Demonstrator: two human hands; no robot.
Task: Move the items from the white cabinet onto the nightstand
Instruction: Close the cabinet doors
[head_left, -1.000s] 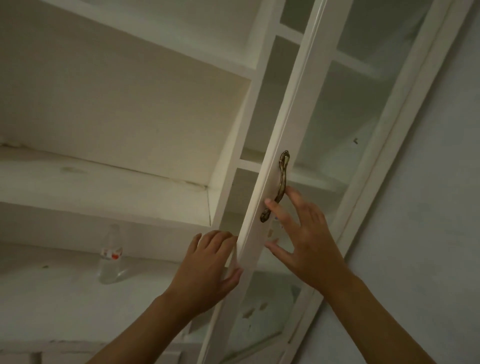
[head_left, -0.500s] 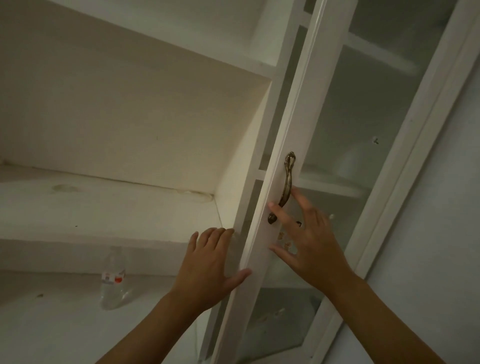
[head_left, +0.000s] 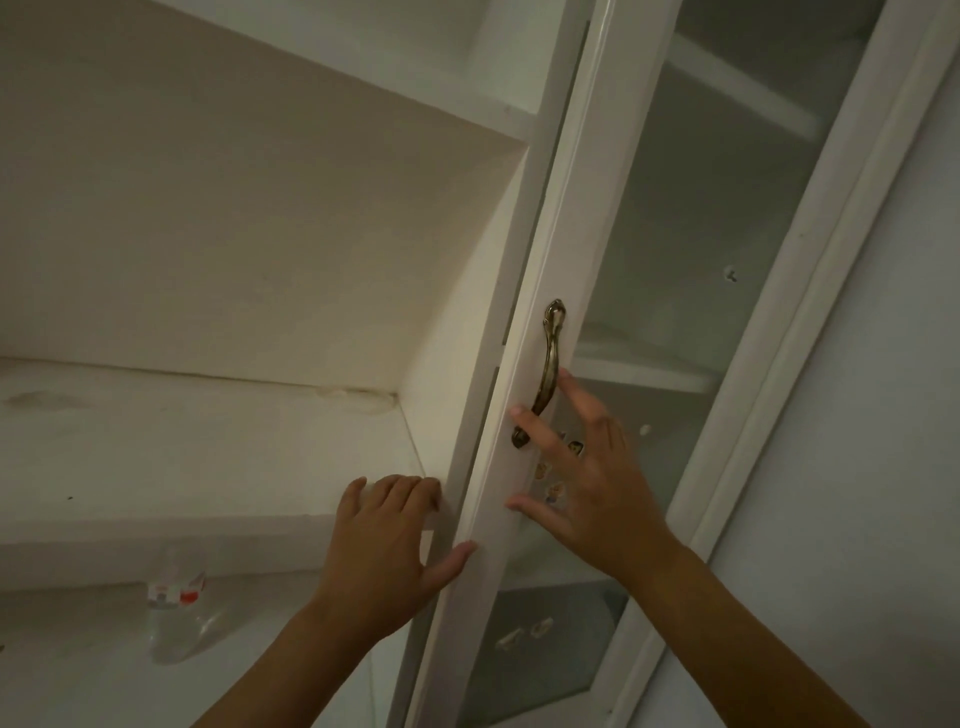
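Head view looks steeply up into the white cabinet (head_left: 270, 218), whose glass door (head_left: 524, 467) stands edge-on between the two hands. Left hand (head_left: 384, 561) reaches past the inner side of the door, fingers gently curled toward the front edge of the shelf (head_left: 156, 467) and thumb laid against the door's edge; it grips nothing. Right hand (head_left: 587, 493) is spread flat on the outer face, fingertips splayed and touching the lower end of the brass handle (head_left: 545, 374) without closing round it. One task item is visible: a clear plastic bottle (head_left: 174, 613) with a red-and-white label, standing upright on the lower shelf (head_left: 78, 675), toward its left part and well apart from both hands. The shelf above it shows only stains. The nightstand is not in view. Judged from this position, the door is being steadied or swung, and the bottle is not yet picked up. Risks: with no closed grip on the handle, the door could swing freely and pinch the left thumb against the cabinet frame; flat pressure from the right hand falls partly on the glass pane (head_left: 675, 260) rather than the wood, which may stress it. The bottle looks light and nearly empty, so a hurried reach past the door edge could tip it over and roll it toward the back of the shelf.
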